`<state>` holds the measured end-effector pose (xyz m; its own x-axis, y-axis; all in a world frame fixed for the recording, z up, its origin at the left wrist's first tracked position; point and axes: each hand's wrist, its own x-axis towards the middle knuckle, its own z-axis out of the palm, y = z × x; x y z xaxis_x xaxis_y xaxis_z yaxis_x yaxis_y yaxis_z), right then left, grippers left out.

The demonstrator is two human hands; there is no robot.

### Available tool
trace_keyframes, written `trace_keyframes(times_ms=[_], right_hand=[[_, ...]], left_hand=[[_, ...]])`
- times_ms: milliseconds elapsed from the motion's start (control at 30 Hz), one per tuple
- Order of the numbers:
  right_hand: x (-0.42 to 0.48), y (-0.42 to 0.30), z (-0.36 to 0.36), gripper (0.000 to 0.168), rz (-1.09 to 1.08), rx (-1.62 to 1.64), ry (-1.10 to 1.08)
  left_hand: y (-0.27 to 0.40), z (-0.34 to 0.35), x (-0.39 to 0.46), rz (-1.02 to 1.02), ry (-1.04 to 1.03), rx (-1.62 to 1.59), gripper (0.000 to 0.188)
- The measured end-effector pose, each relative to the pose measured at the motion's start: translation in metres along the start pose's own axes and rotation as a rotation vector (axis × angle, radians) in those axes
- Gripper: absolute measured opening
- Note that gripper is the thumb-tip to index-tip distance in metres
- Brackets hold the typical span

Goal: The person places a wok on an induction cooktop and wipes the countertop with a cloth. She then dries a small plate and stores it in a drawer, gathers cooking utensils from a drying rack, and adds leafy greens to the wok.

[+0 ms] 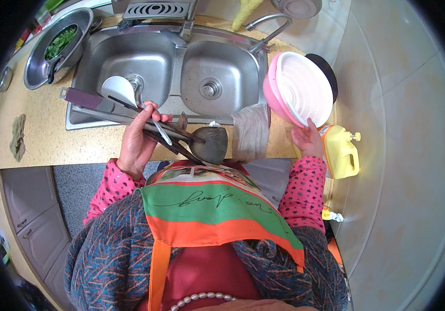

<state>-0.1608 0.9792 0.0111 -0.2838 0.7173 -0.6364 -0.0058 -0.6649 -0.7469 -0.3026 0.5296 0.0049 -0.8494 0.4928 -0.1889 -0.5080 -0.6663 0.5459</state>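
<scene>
My left hand (pixel 139 134) is closed around a bundle of kitchen utensils, held over the front rim of the double sink. The bundle has a metal wok spatula (pixel 209 144), a white rice paddle (pixel 119 90), a purple-handled tool (pixel 84 98), a metal spoon and dark chopsticks. At the right end of the counter, my right hand (pixel 308 138) touches the lower rim of a white plastic colander (pixel 304 87), with fingers beneath the edge. The colander rests tilted inside a pink plastic basin (pixel 272 95). Part of a dark round item (pixel 323 74) shows behind them.
A grey cloth (pixel 250 132) hangs over the counter edge. A yellow jug (pixel 343 153) stands by the right wall. At the back left, a steel basin (pixel 32 58) holds a pot of chopped greens (pixel 61 42). A crumpled rag (pixel 18 137) lies left. Faucets rise behind the sink (pixel 137 46).
</scene>
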Motion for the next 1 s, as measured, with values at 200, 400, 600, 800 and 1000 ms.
trace_keyframes(times_ms=[200,400,600,800,1000], right_hand=[[-0.001,0.008,0.009,0.043,-0.206,0.151,-0.211],[-0.041,0.018,0.026,0.043,-0.474,-0.033,-0.25],[-0.066,0.027,0.047,0.029,-0.714,-0.182,-0.229],[-0.093,0.048,0.055,0.024,-0.889,-0.349,-0.295],[-0.089,0.066,0.045,0.013,-1.251,-0.782,-0.19]], left_hand=[[0.002,-0.002,0.001,0.007,0.034,-0.009,0.018],[0.007,-0.001,0.0,-0.035,0.066,0.01,0.016],[0.008,0.0,-0.002,-0.041,0.091,0.003,0.017],[0.006,-0.012,-0.001,-0.012,0.083,-0.009,0.018],[0.003,-0.026,-0.001,0.013,0.088,-0.019,0.025]])
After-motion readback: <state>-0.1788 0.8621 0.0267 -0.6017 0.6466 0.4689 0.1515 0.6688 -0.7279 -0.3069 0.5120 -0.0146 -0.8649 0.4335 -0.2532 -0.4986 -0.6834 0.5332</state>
